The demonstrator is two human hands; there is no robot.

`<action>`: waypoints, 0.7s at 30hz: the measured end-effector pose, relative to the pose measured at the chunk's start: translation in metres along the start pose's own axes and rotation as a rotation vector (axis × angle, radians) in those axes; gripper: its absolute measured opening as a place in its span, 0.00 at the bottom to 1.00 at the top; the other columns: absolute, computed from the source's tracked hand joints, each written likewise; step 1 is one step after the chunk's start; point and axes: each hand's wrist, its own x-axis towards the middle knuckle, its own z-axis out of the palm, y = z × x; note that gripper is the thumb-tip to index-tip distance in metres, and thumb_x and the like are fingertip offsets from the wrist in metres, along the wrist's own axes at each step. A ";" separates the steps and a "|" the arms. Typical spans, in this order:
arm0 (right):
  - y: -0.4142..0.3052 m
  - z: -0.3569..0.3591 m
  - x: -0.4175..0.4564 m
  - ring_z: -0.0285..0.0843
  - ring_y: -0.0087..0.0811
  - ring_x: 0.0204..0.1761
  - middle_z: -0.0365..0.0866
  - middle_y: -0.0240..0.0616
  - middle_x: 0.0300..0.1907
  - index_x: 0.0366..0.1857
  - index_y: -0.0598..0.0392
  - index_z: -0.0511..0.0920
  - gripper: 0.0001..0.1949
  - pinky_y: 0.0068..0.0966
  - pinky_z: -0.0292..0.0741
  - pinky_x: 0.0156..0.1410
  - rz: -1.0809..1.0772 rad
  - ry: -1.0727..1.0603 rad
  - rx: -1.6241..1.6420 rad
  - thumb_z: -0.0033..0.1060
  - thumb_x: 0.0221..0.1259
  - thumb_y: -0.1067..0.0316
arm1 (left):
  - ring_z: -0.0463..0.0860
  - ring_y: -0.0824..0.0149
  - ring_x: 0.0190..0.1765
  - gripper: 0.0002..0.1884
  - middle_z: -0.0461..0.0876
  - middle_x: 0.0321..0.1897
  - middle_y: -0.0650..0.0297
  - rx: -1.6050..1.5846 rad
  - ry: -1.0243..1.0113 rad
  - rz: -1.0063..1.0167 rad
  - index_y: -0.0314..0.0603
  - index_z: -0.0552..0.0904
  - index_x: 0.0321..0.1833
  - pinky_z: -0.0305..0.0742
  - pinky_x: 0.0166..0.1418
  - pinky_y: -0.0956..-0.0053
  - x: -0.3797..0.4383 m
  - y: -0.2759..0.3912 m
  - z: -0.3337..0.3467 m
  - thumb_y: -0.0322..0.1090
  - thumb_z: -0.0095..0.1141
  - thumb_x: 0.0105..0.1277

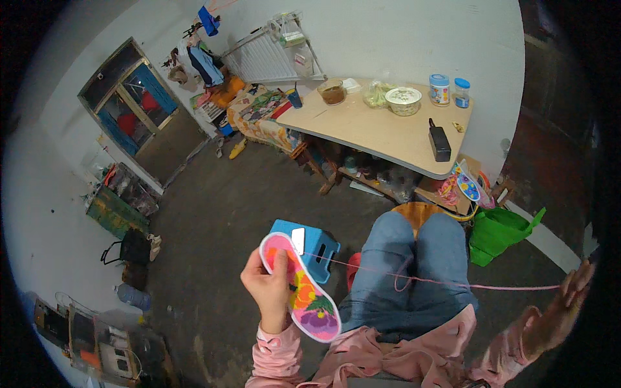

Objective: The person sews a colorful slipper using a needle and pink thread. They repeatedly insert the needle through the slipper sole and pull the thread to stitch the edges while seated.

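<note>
My left hand (268, 287) grips an embroidered shoe insole (306, 294) near one end, thumb on its upper face. The insole is pink with a white border and shows orange, yellow and purple flowers with green leaves. From its upper part a pink yarn (509, 288) runs across above my knees, with a small loop hanging midway. At the far right the yarn's other end meets my right hand (558, 310), raised and stretched out sideways. That hand is dim near the picture's rim, and a needle cannot be made out.
Beyond the insole stands a blue plastic stool (318, 242) with a white phone (298, 241) on it. A table (359, 116) bears bowls, jars and a black device (439, 143). Right of my knees (417, 242) sits a green bag (497, 237), near another patterned insole (468, 186).
</note>
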 end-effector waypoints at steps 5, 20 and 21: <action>-0.004 0.008 -0.007 0.66 0.32 0.55 0.72 0.44 0.54 0.51 0.58 0.74 0.10 0.26 0.64 0.59 -0.044 -0.111 -0.065 0.45 0.71 0.70 | 0.80 0.76 0.35 0.09 0.85 0.33 0.63 -0.091 -0.074 -0.017 0.29 0.83 0.43 0.75 0.39 0.80 -0.025 0.019 0.011 0.26 0.64 0.62; -0.036 0.125 -0.123 0.75 0.33 0.25 0.75 0.38 0.29 0.45 0.62 0.82 0.18 0.26 0.71 0.24 -0.376 -1.042 0.106 0.70 0.44 0.77 | 0.83 0.77 0.32 0.12 0.86 0.30 0.59 -0.281 -0.292 -0.081 0.31 0.79 0.39 0.78 0.37 0.81 -0.077 0.081 0.025 0.26 0.70 0.57; -0.036 0.124 -0.123 0.74 0.33 0.24 0.75 0.37 0.28 0.44 0.62 0.82 0.18 0.26 0.71 0.24 -0.380 -1.048 0.106 0.70 0.44 0.77 | 0.83 0.77 0.32 0.12 0.86 0.30 0.59 -0.284 -0.291 -0.082 0.31 0.79 0.39 0.78 0.37 0.81 -0.077 0.082 0.025 0.27 0.71 0.57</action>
